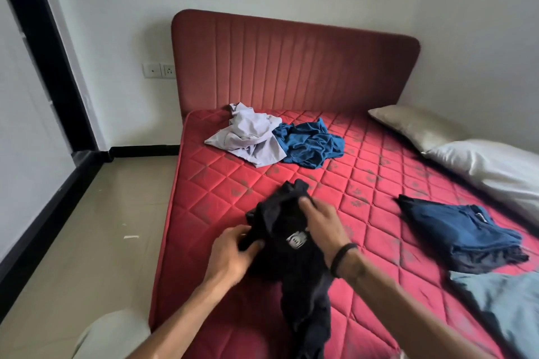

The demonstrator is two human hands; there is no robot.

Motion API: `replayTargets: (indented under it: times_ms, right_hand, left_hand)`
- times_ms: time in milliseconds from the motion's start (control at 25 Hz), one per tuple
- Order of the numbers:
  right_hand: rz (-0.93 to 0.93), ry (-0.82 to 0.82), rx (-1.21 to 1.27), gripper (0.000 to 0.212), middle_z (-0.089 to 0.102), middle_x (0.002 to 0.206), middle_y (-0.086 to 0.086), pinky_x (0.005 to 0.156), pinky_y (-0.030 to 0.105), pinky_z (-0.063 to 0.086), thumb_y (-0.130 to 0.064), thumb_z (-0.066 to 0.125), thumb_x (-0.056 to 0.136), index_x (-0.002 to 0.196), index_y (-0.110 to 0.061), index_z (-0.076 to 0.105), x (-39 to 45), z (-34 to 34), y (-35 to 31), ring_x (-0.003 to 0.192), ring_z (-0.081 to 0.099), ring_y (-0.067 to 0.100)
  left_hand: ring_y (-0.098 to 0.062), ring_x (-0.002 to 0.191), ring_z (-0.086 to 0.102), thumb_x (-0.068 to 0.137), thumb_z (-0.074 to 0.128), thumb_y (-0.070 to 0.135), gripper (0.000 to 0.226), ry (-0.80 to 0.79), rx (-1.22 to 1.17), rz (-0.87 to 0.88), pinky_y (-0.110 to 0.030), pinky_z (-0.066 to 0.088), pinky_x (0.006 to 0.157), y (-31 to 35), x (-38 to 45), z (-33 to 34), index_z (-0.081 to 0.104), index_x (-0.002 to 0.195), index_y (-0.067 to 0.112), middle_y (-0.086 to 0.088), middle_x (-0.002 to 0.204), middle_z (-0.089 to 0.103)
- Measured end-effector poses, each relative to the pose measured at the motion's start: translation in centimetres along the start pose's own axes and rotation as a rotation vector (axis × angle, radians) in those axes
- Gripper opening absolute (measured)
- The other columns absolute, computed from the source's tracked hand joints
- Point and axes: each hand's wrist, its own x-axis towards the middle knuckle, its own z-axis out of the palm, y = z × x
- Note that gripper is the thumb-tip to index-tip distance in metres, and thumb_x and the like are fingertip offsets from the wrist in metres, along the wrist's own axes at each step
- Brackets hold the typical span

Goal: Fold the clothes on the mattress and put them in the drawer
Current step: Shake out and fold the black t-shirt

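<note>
A crumpled black garment (288, 259) with a small white logo hangs over the near part of the red quilted mattress (379, 183). My left hand (230, 253) grips its left edge, fingers curled round the cloth. My right hand (323, 224), a dark band at the wrist, pinches the cloth near its top. Further back lie a crumpled pale lilac garment (248, 137) and a crumpled blue garment (312, 143), touching each other. A folded stack of dark blue clothes (463, 233) sits at the right. No drawer is in view.
A light blue cloth (501, 303) lies at the near right. A beige pillow (414, 125) and a white pillow (495, 166) line the right side. The red headboard (291, 67) stands behind. Tiled floor (87, 242) lies left of the bed.
</note>
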Motion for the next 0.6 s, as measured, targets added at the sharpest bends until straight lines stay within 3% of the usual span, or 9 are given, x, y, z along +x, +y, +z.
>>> replayTargets:
  times_ms: [80, 160, 200, 280, 360, 400, 480, 600]
  right_hand:
    - [0.124, 0.033, 0.126, 0.045, 0.074, 0.083, 0.004, 0.069, 0.037, 0.054, -0.044, 0.066, 0.098, 0.098, 0.0, 0.073, 1.4, -2.3, -2.7, 0.073, 0.066, 0.017]
    - [0.068, 0.036, 0.049, 0.059, 0.079, 0.088, 0.007, 0.07, 0.041, 0.059, -0.062, 0.071, 0.087, 0.094, -0.004, 0.075, 2.2, -4.8, -4.8, 0.075, 0.071, 0.021]
    - [0.016, 0.057, -0.053, 0.064, 0.076, 0.079, 0.004, 0.063, 0.04, 0.056, -0.066, 0.07, 0.086, 0.087, -0.003, 0.071, 2.5, -5.9, -5.6, 0.068, 0.068, 0.018]
    - [-0.08, 0.129, -0.234, 0.058, 0.051, 0.054, -0.007, 0.046, 0.027, 0.037, -0.057, 0.062, 0.096, 0.065, -0.008, 0.051, 2.8, -7.7, -6.9, 0.047, 0.044, 0.005]
    - [-0.122, 0.224, -0.331, 0.052, 0.035, 0.053, -0.009, 0.041, 0.021, 0.022, -0.043, 0.053, 0.104, 0.061, -0.016, 0.04, 3.4, -8.7, -7.4, 0.043, 0.029, 0.004]
    - [-0.108, 0.248, -0.319, 0.051, 0.04, 0.055, -0.007, 0.042, 0.02, 0.024, -0.039, 0.051, 0.106, 0.062, -0.013, 0.044, 3.7, -9.0, -7.3, 0.045, 0.032, 0.003]
    - [-0.047, 0.224, -0.221, 0.039, 0.067, 0.069, 0.0, 0.053, 0.022, 0.042, -0.035, 0.055, 0.103, 0.074, -0.009, 0.06, 4.0, -9.1, -5.9, 0.058, 0.055, 0.011]
    - [0.07, 0.119, -0.297, 0.021, 0.076, 0.085, 0.009, 0.068, 0.044, 0.057, -0.042, 0.069, 0.087, 0.087, -0.021, 0.066, 2.8, -8.6, -1.4, 0.071, 0.069, 0.023]
  left_hand:
    - [-0.021, 0.098, 0.069, 0.086, 0.082, 0.025, 0.017, 0.13, 0.002, 0.094, -0.016, 0.041, 0.078, 3.2, 1.9, -1.0, 0.079, 0.1, 0.017, 0.001, 0.096, 0.072]
    - [-0.016, 0.087, 0.067, 0.097, 0.069, 0.03, 0.01, 0.208, -0.043, 0.227, -0.023, 0.042, 0.074, 5.8, 2.8, -2.7, 0.075, 0.095, 0.021, 0.003, 0.089, 0.071]
    - [-0.012, 0.077, 0.064, 0.103, 0.061, 0.031, 0.017, 0.235, -0.059, 0.312, -0.026, 0.041, 0.068, 7.2, 2.9, -3.8, 0.07, 0.09, 0.024, 0.008, 0.081, 0.069]
    - [-0.008, 0.063, 0.058, 0.109, 0.049, 0.03, 0.03, 0.303, -0.087, 0.445, -0.027, 0.042, 0.06, 9.7, 3.0, -6.1, 0.061, 0.083, 0.023, 0.01, 0.068, 0.062]
    - [-0.01, 0.055, 0.061, 0.11, 0.044, 0.032, 0.033, 0.336, -0.169, 0.451, -0.03, 0.052, 0.057, 11.1, 3.7, -8.0, 0.064, 0.087, 0.019, 0.007, 0.059, 0.061]
    - [-0.012, 0.05, 0.06, 0.109, 0.046, 0.034, 0.032, 0.312, -0.189, 0.406, -0.033, 0.056, 0.056, 11.4, 3.9, -8.6, 0.065, 0.088, 0.019, 0.007, 0.055, 0.059]
    - [-0.015, 0.048, 0.061, 0.104, 0.056, 0.039, 0.025, 0.17, -0.121, 0.307, -0.039, 0.06, 0.056, 10.7, 3.9, -8.8, 0.068, 0.089, 0.022, 0.005, 0.054, 0.062]
    - [-0.017, 0.061, 0.071, 0.092, 0.074, 0.039, 0.015, -0.112, 0.052, 0.215, -0.039, 0.061, 0.068, 7.2, 2.3, -6.8, 0.072, 0.095, 0.025, 0.003, 0.067, 0.074]
